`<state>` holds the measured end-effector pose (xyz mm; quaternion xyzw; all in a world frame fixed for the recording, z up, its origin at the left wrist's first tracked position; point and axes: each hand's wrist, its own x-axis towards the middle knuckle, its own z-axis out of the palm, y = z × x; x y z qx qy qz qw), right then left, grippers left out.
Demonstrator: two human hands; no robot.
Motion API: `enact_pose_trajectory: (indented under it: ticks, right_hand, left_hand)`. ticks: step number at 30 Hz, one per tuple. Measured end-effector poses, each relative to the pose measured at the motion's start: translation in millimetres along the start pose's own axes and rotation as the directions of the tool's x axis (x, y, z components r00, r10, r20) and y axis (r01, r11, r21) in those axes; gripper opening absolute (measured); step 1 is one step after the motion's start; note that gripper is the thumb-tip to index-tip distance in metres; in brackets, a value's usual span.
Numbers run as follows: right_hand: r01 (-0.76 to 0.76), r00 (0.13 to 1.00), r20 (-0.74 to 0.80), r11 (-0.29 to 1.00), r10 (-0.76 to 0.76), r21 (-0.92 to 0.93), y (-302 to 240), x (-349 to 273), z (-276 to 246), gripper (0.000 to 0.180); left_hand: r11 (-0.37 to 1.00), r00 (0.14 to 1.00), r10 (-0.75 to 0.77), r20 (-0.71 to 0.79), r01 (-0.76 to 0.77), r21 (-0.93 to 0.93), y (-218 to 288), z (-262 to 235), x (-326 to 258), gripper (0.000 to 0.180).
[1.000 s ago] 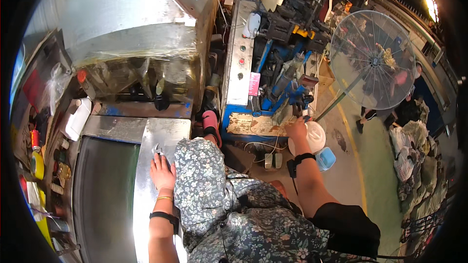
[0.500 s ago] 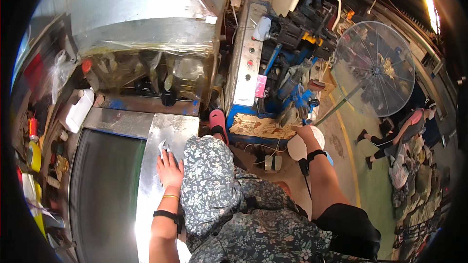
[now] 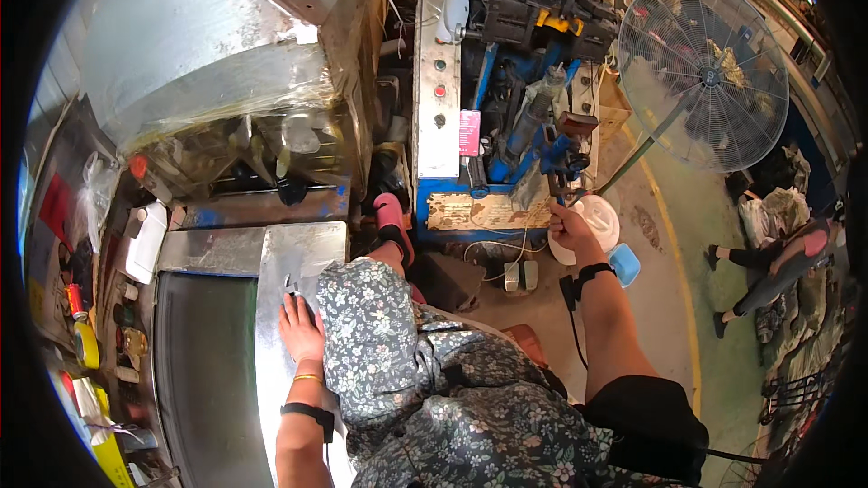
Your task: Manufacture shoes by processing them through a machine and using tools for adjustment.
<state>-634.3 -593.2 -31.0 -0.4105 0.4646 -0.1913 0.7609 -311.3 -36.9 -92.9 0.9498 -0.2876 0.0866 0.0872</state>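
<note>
My left hand [image 3: 301, 333] lies palm down, fingers stretched out, on a shiny metal plate [image 3: 312, 248] beside a dark green flat belt surface [image 3: 206, 352]. A small dark and silvery piece [image 3: 291, 286] touches its fingertips; its kind is too small to tell. My right hand [image 3: 573, 228] is closed at the front of a blue machine [image 3: 533, 136]. Its fingers meet the lower end of a dark metal part [image 3: 558, 183]; what lies inside the grip is partly hidden.
A control panel with buttons [image 3: 439, 99] tops the machine. To its right stands a large fan [image 3: 703, 72]. A white bucket [image 3: 595, 217] and blue container [image 3: 624, 264] are near my right forearm. A plastic-wrapped metal housing [image 3: 226, 63] rises ahead left. Another person [image 3: 782, 267] is far right.
My view has turned to the right. My right hand has gone up to the dark metal part and closed there. The left hand stays flat on the plate. The other person has moved along the floor.
</note>
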Motion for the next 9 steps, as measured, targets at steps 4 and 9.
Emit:
enact_pose_trajectory:
  ticks: [4, 9]
  right_hand:
    - [-0.043, 0.973, 0.231, 0.953, -0.029, 0.301, 3, -14, 8, 0.021]
    - [-0.024, 0.999, -0.032, 1.0, 0.025, 0.012, 24, 15, 7, 0.034]
  left_hand:
    - [1.0, 1.0, -0.006, 0.002, 0.006, -0.004, -3, -1, 1, 0.057]
    - [0.917, 0.998, 0.026, 0.049, -0.004, -0.399, -12, -14, 10, 0.066]
